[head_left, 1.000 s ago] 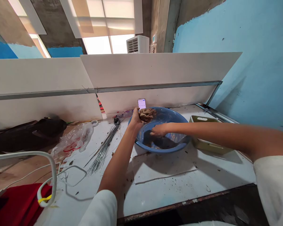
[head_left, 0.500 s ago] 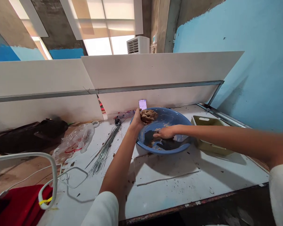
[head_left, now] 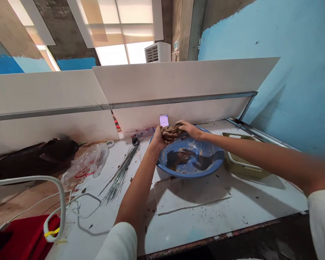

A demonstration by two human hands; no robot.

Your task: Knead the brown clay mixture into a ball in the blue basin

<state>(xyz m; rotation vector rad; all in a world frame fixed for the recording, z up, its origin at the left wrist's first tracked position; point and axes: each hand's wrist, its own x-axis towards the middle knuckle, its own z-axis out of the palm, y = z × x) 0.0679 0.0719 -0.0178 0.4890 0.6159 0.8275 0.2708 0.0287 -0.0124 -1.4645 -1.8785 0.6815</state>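
A rough brown lump that looks like clay is held above the far left rim of a blue basin. My left hand is closed around the lump's left side. On its upper right side, my right hand presses with curled fingers, the fingertips partly hidden. Lower down in the basin lies a smaller brown piece, with wet crumbs smeared over the bottom. Behind the basin a lit phone stands against the white board.
An olive plastic bin stands right of the basin, under my right forearm. To the left lie a bundle of thin wires, a clear plastic bag and a dark bag. A paper sheet lies in front.
My right hand has risen from the basin's bottom to the lump in my left hand and now touches it. The smaller brown piece in the basin is uncovered.
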